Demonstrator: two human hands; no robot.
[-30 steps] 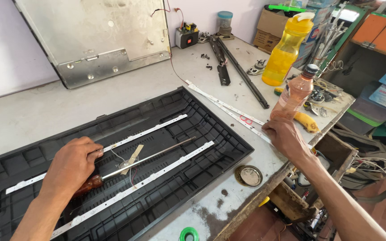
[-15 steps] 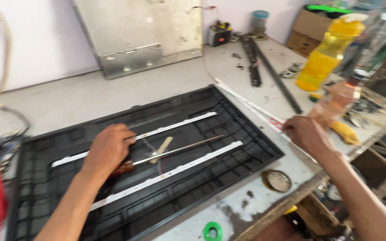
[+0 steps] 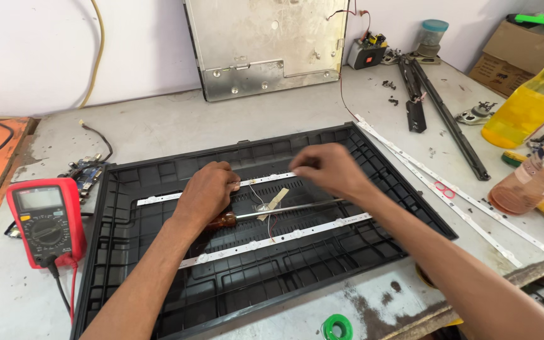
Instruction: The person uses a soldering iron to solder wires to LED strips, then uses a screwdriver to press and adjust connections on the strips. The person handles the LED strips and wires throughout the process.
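Where hands meet — black tray (image 3: 127, 252), grey workbench (image 3: 158, 129)

Panel tray (image 3: 114, 264) lies centre on tabletop (image 3: 158, 129); two light strips (image 3: 272, 240) run across inside it, screwdriver (image 3: 272, 211) between them. Multimeter (image 3: 44, 220) sits left of tray; metal plate (image 3: 266, 44) stands behind it; loose strips (image 3: 467, 204) and two bottles (image 3: 530, 179) lie to its right.
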